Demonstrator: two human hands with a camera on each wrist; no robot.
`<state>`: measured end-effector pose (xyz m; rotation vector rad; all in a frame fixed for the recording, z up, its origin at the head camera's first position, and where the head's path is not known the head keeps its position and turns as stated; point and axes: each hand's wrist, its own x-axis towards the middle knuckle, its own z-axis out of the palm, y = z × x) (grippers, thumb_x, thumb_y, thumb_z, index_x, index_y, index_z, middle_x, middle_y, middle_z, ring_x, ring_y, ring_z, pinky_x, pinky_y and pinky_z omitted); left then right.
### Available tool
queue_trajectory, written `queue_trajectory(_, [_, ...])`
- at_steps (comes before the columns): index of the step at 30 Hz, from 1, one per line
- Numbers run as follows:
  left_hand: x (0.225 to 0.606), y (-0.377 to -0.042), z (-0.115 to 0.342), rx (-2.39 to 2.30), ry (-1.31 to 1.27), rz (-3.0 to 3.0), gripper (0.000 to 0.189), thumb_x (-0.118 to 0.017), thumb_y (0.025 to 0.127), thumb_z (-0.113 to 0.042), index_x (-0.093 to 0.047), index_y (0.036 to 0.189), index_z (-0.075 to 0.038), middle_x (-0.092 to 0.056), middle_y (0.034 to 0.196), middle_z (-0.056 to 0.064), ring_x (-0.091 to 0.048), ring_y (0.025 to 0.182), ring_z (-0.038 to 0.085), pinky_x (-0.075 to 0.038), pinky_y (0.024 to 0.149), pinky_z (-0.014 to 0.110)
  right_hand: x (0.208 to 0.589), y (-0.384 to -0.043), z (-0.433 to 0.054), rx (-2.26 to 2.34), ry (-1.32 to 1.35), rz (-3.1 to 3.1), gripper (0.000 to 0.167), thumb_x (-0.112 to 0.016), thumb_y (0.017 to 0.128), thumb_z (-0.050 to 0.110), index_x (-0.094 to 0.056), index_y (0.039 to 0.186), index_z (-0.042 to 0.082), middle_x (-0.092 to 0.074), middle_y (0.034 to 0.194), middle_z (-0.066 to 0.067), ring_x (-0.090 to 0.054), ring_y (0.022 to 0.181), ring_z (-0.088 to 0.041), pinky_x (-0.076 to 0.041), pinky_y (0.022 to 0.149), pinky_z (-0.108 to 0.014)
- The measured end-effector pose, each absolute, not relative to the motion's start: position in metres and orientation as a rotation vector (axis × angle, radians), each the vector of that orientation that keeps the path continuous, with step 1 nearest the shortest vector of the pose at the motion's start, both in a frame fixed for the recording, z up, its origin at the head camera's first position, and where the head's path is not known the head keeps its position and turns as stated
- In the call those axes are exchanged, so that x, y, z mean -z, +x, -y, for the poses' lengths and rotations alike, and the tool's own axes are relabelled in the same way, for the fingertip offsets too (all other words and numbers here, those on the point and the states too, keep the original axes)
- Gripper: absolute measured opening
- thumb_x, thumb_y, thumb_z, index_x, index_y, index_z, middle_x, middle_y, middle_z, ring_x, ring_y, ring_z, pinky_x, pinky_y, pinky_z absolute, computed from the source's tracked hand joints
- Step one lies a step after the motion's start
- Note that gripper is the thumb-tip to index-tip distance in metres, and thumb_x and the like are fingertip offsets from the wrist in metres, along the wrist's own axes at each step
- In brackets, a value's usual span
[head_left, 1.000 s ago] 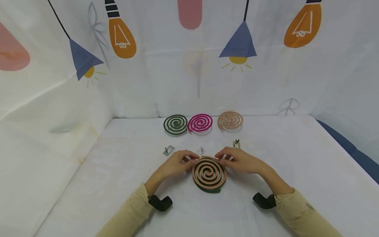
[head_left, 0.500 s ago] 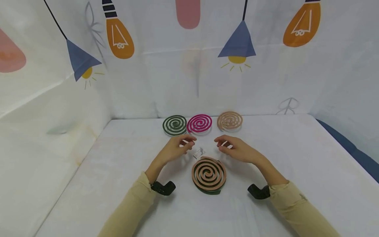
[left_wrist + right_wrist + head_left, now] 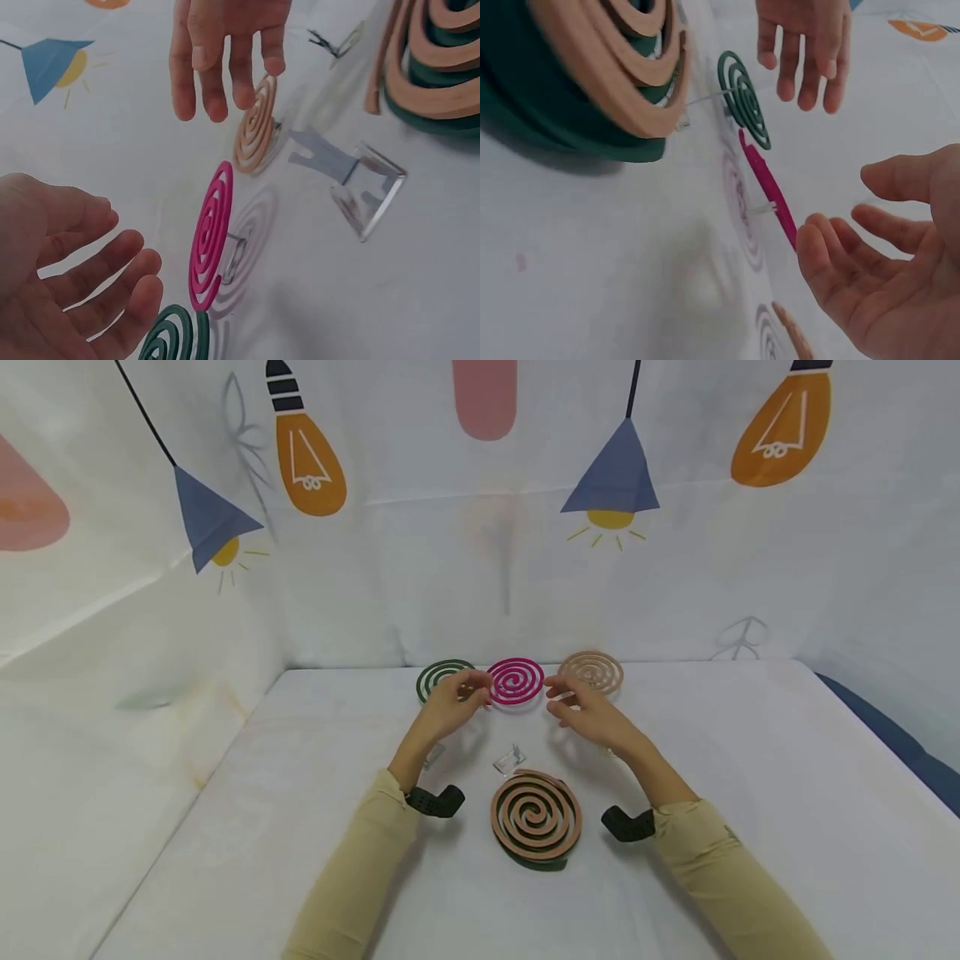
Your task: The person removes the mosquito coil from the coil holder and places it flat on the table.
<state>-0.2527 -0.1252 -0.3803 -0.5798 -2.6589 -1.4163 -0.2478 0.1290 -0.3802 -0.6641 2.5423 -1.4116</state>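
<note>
A pink mosquito coil (image 3: 515, 682) stands at the back of the table, propped on a small metal stand (image 3: 235, 259) seen in the left wrist view. My left hand (image 3: 452, 703) is just left of it, fingers loosely bent, covering part of a green coil (image 3: 437, 672). On the pink coil's other side is my right hand (image 3: 592, 714), in front of a tan coil (image 3: 600, 668). Neither hand holds anything. The right fingertips (image 3: 814, 244) overlap the pink coil's edge in the right wrist view; contact cannot be told.
Nearer the front, tan and green coils (image 3: 536, 817) lie nested together on the white table (image 3: 300, 827). A loose metal stand (image 3: 510, 760) lies just beyond them. Two more stands are mostly hidden by my wrists. A printed cloth wall (image 3: 435, 560) rises behind the table.
Both hands have left the nested coils' far edge and moved forward over the stands to either side of the pink coil. The coils stay in place.
</note>
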Motion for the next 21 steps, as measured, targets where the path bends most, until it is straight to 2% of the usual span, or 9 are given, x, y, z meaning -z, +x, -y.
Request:
queue_trajectory(8, [0.379, -0.274, 0.121, 1.445, -0.407, 2.726, 0.037, -0.053, 0.096, -0.022, -0.054, 0.131, -0.008, -0.059, 0.128, 0.012, -0.059, 0.113, 0.027, -0.049, 0.091, 0.040, 0.381, -0.269, -0.119, 1.492, -0.588, -2.516, 0.051, -0.051, 0.097, 0.016, -0.033, 0.143, 0.000, -0.039, 0.140, -0.025, -0.047, 0.123, -0.039, -0.052, 0.089, -0.041])
queue_trajectory(14, [0.381, -0.284, 0.110, 1.447, -0.392, 2.753, 0.043, -0.053, 0.096, -0.022, -0.049, 0.136, -0.006, -0.055, 0.134, 0.013, -0.055, 0.121, 0.028, -0.045, 0.101, 0.041, 0.389, -0.278, -0.112, 1.526, -0.515, -2.511, 0.055, -0.052, 0.096, 0.014, -0.030, 0.145, 0.000, -0.032, 0.147, -0.024, -0.037, 0.133, -0.042, -0.046, 0.097, -0.048])
queue_trajectory(21, [0.392, -0.291, 0.111, 1.315, -0.404, 2.785, 0.044, -0.050, 0.095, -0.017, -0.047, 0.137, -0.004, -0.054, 0.135, 0.017, -0.056, 0.121, 0.030, -0.044, 0.102, 0.043, 0.395, -0.284, -0.111, 1.483, -0.445, -2.489, 0.062, -0.051, 0.096, 0.018, -0.023, 0.149, 0.003, -0.021, 0.154, -0.022, -0.030, 0.138, -0.041, -0.041, 0.103, -0.050])
